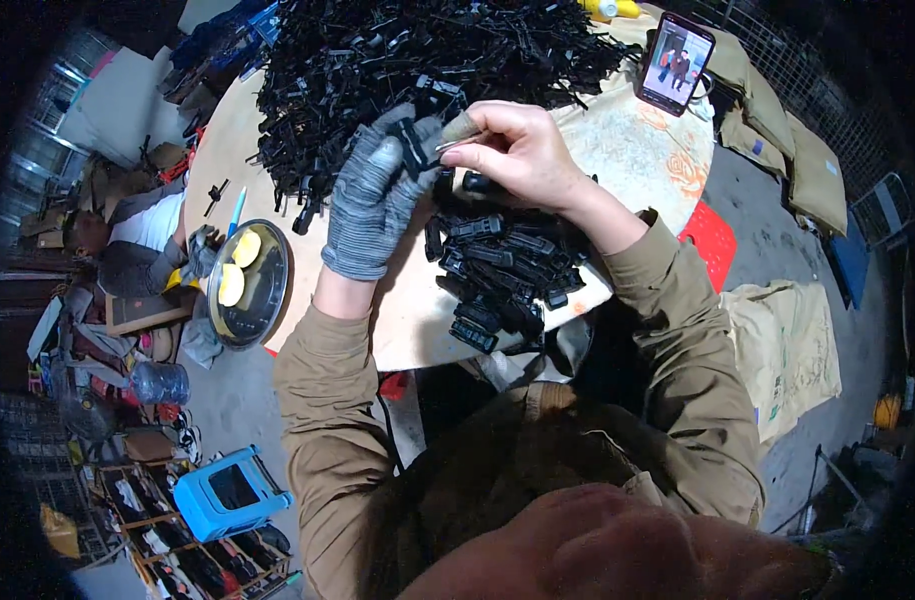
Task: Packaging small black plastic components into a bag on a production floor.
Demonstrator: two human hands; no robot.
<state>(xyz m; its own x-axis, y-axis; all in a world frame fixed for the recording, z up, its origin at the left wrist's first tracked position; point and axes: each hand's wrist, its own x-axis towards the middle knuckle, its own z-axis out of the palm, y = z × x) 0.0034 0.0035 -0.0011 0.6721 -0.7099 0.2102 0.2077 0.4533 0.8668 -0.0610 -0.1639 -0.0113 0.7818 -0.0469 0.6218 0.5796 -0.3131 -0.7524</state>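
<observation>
My left hand (362,205), in a grey knitted glove, grips a small black plastic part (413,145) between thumb and fingers. My bare right hand (527,150) has a grey cover on one fingertip. It pinches a thin, pale, pointed piece (452,144) whose tip lies close to the plastic part; its exact kind is too small to tell. Beyond both hands rises a big heap of black plastic parts (377,60). A smaller pile of black parts (497,260) lies below my right wrist, near the table's front edge.
On the round table (407,335), a dark round tray (272,300) with yellow pieces sits left, and a phone (677,65) stands at back right. Another person (147,225) is at the far left. A red stool (712,245), sacks (787,350) and a blue chair (232,495) surround me.
</observation>
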